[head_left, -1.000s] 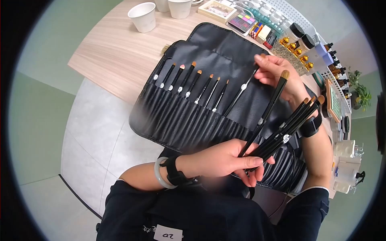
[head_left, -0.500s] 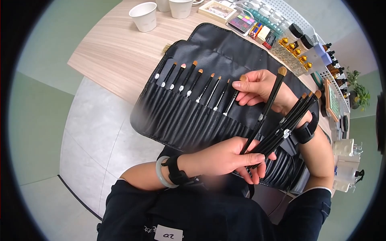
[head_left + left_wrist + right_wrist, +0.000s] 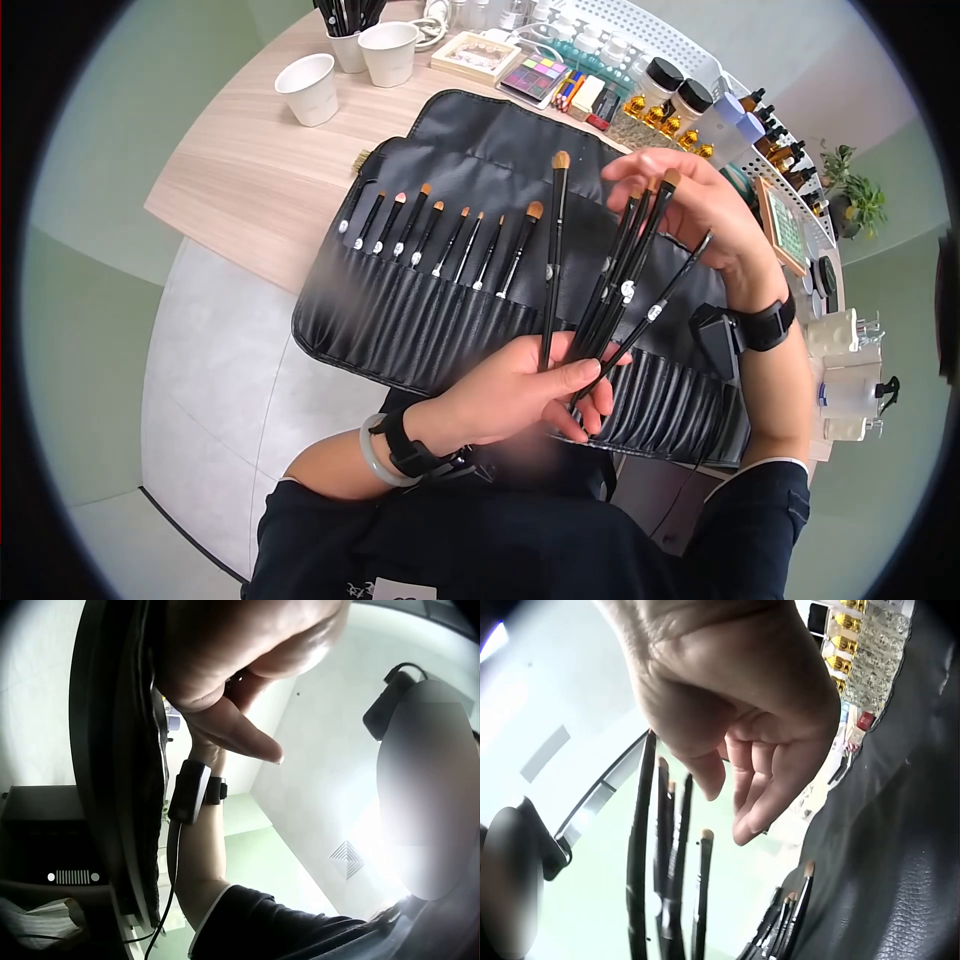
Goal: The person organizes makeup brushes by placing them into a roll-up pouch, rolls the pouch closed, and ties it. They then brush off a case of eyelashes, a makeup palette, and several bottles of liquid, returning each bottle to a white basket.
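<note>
My left hand (image 3: pixel 520 385) grips the lower ends of several makeup brushes (image 3: pixel 622 290), which fan upward with their bristles up. Close to those bristles is my right hand (image 3: pixel 705 205), its fingers loosely bent. The right wrist view shows a gap between thumb and fingertips of the right hand (image 3: pixel 742 690), with no brush between them. Below the hands lies an unrolled black brush roll (image 3: pixel 480 160). A row of brushes stands in its left pockets, ending at the right in a wider brown-tipped brush (image 3: pixel 520 250). In the left wrist view, the left hand (image 3: pixel 247 645) hides the brushes.
White paper cups (image 3: pixel 308 92) stand at the far left of the table (image 3: pixel 220 170), one with dark sticks. Behind the roll are a colour palette (image 3: pixel 533 80), lidded jars (image 3: pixel 690 98) and gold-topped bottles (image 3: pixel 655 115). A plant (image 3: pixel 858 200) is at the right.
My right hand lowered a brush into a pocket of the roll, let go of it and moved right to the held bundle. The left hand's brushes now stand more upright. The head view has shifted.
</note>
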{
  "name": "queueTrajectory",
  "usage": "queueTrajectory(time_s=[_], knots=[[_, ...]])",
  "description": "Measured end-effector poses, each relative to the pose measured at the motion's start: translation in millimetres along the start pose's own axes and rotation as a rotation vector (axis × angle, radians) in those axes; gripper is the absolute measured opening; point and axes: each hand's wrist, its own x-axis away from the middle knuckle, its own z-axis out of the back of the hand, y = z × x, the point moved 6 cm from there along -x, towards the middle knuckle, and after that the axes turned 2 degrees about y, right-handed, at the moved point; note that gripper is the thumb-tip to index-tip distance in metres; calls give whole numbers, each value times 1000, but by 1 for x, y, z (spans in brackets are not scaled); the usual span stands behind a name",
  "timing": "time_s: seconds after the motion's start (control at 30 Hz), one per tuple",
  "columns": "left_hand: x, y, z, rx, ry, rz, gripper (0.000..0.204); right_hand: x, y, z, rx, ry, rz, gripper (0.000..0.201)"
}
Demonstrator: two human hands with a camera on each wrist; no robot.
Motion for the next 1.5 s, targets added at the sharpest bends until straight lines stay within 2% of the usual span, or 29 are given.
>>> queueTrajectory(time_s=[0.07, 0.3, 0.37, 0.4, 0.47, 0.6, 0.67, 0.7, 0.8, 0.83, 0.9, 1.0, 1.1, 1.23, 1.43, 1.5], knots=[[-1, -2, 2, 24, 25, -7, 35, 8, -5, 2, -139, -75, 43, 39], [-2, -2, 3, 18, 63, -43, 33, 13, -7, 3, -122, -33, 36, 45], [-2, -3, 4, 23, 84, -45, 32, 13, -13, 1, -19, -73, 151, 41], [-1, -3, 4, 22, 84, -44, 32, 13, -15, 2, -20, -73, 151, 41], [-1, -3, 4, 28, 96, -45, 33, 13, -12, 3, 154, -86, -1, 25], [-2, -3, 4, 28, 91, -32, 33, 12, -11, 4, 184, -97, -56, 20], [-1, 0, 4, 35, 88, -60, 32, 11, -14, 10, 218, -4, 35, 19], [-1, -1, 5, 42, 92, -61, 32, 9, -12, 18, 148, 83, 46, 19], [-2, -5, 4, -53, 44, -2, 27, -4, -6, 50, -100, 175, 102, 20], [0, -3, 2, -79, 51, 32, 24, -7, -4, 61, -123, 295, 139, 20], [2, -1, -3, -92, -18, 52, 23, -13, 10, 75, -130, 377, 91, 20], [1, -1, -3, -79, -34, 47, 24, -19, 32, 58, 31, 332, -47, 21], [0, -4, -1, -61, -24, 84, 28, -25, 37, 27, 72, 292, -124, 21], [-1, -3, -1, -39, -40, 59, 25, -35, 45, 18, 18, 287, -168, 19], [-1, -2, -1, -20, -45, 53, 22, -42, 41, 16, -21, 243, -120, 18], [-1, -2, -1, -28, -50, 57, 23, -38, 46, -1, 34, 133, -198, 20]])
